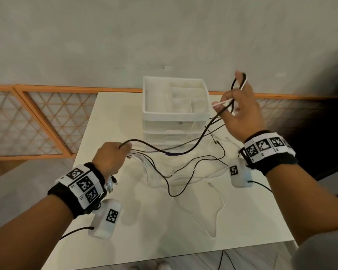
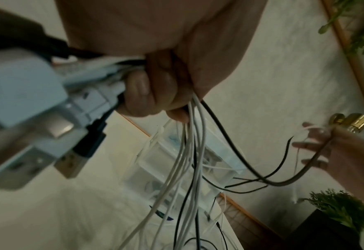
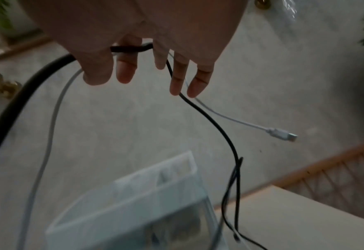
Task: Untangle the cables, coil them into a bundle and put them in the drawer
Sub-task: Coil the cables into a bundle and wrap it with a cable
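Note:
My left hand (image 1: 113,156) (image 2: 155,94) grips a bundle of several white and black cables in a fist above the table's left side; plug ends stick out behind the fist. A thick black cable (image 1: 183,152) sags from it to my raised right hand (image 1: 240,110) (image 3: 123,67). There the thumb pinches the black cable and a white cable (image 3: 281,133) with a free USB plug, both threaded through the spread fingers. Loose cable loops (image 1: 174,172) lie tangled on the table. The white drawer unit (image 1: 176,114) stands behind them, its drawers closed.
The white table (image 1: 144,240) ends close to me and at the right. The drawer unit carries an open divided tray on top. An orange lattice fence (image 1: 37,121) and a grey wall lie beyond. A potted plant (image 2: 343,208) stands to one side.

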Demonstrator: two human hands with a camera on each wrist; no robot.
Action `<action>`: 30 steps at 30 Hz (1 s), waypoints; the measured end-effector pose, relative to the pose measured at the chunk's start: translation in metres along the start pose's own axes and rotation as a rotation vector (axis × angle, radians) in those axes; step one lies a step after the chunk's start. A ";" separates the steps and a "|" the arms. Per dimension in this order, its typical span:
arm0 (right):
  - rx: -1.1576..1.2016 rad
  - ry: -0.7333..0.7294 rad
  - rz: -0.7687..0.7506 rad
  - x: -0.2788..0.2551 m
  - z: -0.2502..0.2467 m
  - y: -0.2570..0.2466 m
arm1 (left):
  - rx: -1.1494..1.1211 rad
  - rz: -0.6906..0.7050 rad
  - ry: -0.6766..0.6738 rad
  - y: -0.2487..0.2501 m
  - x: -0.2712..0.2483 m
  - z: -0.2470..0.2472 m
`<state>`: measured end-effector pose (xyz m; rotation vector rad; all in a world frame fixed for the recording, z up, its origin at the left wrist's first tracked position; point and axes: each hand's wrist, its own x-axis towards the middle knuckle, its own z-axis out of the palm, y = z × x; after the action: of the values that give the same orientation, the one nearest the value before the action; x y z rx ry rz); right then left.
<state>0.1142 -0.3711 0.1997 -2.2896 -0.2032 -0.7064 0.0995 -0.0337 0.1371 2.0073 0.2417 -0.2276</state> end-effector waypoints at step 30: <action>0.197 0.092 0.427 0.035 -0.012 0.010 | -0.134 -0.103 0.081 -0.010 0.012 0.014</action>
<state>0.1414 -0.3887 0.2202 -2.0138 0.2441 -0.5391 0.1079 -0.0410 0.1194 1.8750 0.4024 -0.1906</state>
